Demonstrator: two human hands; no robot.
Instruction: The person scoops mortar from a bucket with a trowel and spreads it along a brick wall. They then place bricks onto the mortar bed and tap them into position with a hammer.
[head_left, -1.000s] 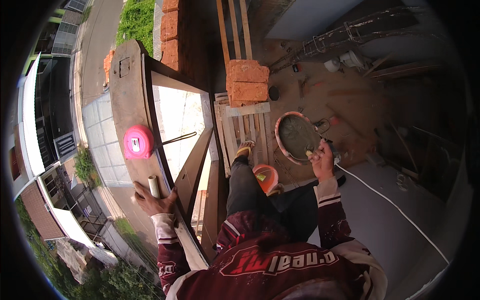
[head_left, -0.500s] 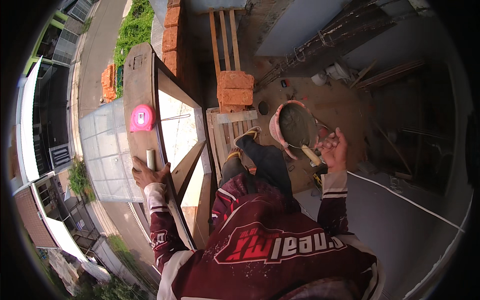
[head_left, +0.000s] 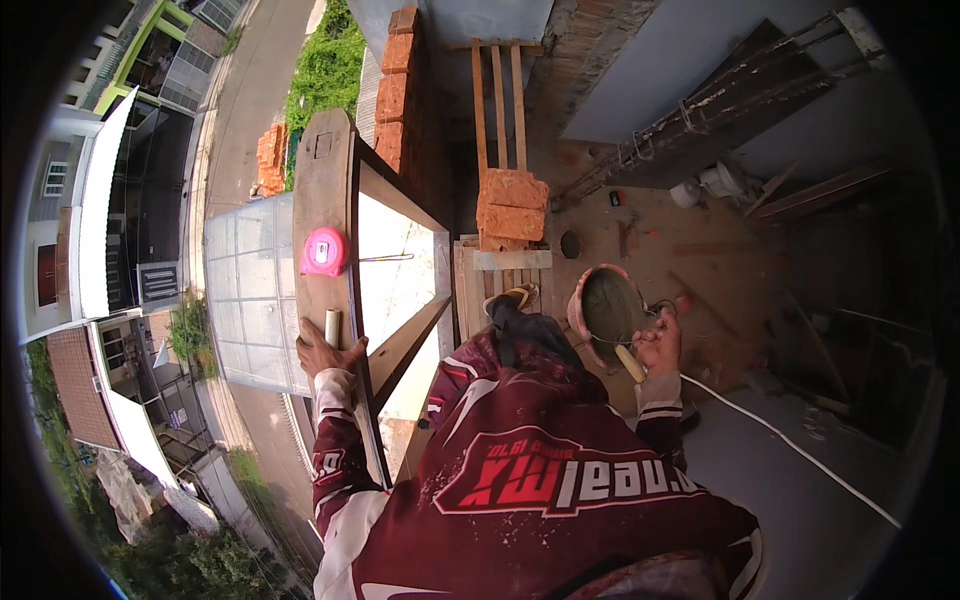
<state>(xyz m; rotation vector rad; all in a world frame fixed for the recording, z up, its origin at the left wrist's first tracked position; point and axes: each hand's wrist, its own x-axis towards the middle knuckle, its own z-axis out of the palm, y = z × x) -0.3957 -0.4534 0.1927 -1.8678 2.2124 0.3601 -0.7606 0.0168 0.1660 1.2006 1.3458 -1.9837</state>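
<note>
Change: compared with one second ago, our view has moved up and the wooden frame (head_left: 330,230) now sits higher in the picture; our right hand (head_left: 660,345) has come closer to the body, and the bucket (head_left: 608,310) shows beside our knee.
Meaning: we judge that we are only changing our position on the wall, while both hands keep the same things as before.
Left hand: our left hand (head_left: 322,352) rests on the top board of the frame, fingers pressed around a small pale cylinder (head_left: 332,327) that stands up from the hand.
Right hand: it is closed around a wooden handle (head_left: 630,363); the handle points down and toward our body, and the working end goes into the bucket, where we cannot see it well.
Frame: its long axis runs away from us, from our left hand up to the rounded far end near the stacked red bricks (head_left: 398,90).
Tape measure: a pink round one (head_left: 324,251) lies on the top board, just beyond the left hand, not touching it.
Bucket: it is open, with grey wet mix inside, and sits on the floor below, just beside the right hand.
Other: a brick pile (head_left: 512,205) stands on a wooden pallet ahead of us; a white cable (head_left: 790,445) crosses the floor at our right.
</note>
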